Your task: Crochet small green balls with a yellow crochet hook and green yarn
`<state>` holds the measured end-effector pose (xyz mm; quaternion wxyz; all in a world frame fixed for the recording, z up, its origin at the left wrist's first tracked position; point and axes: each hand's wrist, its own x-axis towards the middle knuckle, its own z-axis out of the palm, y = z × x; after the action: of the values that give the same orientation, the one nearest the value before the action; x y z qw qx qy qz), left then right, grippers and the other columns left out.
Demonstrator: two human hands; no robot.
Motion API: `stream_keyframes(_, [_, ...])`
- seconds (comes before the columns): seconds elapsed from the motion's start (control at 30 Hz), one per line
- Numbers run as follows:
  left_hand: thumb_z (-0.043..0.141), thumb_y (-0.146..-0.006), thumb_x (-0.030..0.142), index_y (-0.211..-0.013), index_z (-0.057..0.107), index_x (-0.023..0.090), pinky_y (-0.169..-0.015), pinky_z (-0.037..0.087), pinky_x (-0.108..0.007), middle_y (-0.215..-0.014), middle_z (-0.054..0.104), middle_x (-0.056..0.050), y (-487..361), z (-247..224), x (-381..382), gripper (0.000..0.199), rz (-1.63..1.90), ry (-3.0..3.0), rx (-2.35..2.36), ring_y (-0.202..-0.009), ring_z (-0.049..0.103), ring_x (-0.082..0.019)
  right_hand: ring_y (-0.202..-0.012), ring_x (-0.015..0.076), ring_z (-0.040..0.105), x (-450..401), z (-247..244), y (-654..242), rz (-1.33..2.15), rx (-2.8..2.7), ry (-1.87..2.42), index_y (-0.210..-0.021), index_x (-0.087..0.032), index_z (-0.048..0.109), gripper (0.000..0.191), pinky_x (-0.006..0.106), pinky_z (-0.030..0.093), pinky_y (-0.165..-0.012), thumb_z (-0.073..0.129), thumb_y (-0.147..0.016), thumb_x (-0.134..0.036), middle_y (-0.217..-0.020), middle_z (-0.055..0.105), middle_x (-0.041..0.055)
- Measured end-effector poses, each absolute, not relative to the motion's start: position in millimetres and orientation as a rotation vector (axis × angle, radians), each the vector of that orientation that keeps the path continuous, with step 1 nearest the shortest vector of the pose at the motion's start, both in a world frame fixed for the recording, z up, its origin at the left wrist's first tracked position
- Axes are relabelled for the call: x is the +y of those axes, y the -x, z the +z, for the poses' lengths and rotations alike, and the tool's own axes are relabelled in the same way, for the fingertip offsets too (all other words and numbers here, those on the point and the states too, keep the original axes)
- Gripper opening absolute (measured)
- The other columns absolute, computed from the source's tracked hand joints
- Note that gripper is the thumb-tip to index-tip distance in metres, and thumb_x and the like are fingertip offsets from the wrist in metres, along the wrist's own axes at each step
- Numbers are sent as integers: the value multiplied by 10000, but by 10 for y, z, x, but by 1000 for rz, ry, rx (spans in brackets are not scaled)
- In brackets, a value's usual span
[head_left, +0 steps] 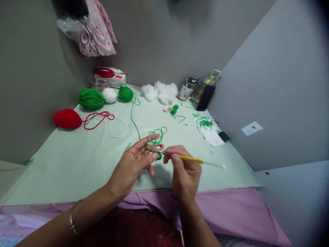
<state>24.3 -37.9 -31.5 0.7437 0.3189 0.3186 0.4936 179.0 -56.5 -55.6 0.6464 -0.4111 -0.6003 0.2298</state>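
Note:
Between thumb and fingers my left hand [136, 157] pinches a small green crochet piece [159, 156]. Green yarn [149, 142] runs over its raised index finger and back towards the green yarn ball [125, 93]. My right hand [185, 168] grips a crochet hook [191, 158] with a yellow handle, its metal tip at the green piece. Just behind the fingers lie loops of green yarn [161, 132] and the orange handle of a small tool [159, 146], partly hidden by my left hand.
Left on the table are red yarn [68, 118], a large green ball [91, 99] and a white ball [109, 95]. White stuffing [164, 92] sits at the back. To the right stand a pen holder [185, 91] and a phone [205, 98]; green scraps lie on paper [212, 135].

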Motion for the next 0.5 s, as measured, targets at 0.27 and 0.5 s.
stream_keyframes(0.27, [873, -832, 231, -1185, 812, 169, -465, 416, -124, -669, 511, 83, -209, -339, -347, 363, 921, -591, 638, -452, 199, 8, -738, 144, 658, -564, -578, -1825, 550, -1269, 891, -1031, -257, 796, 217, 313, 556, -695, 601, -1017, -162, -876, 732, 28])
stream_keyframes(0.5, [862, -851, 279, -1078, 841, 247, -495, 444, -148, -903, 700, 17, -216, -371, -367, 230, 992, -763, 686, -465, 355, 12, -709, 122, 643, -573, -539, -1789, 660, -1232, 889, -1006, -272, 807, 187, 302, 535, -712, 643, -1001, -182, -846, 718, -6])
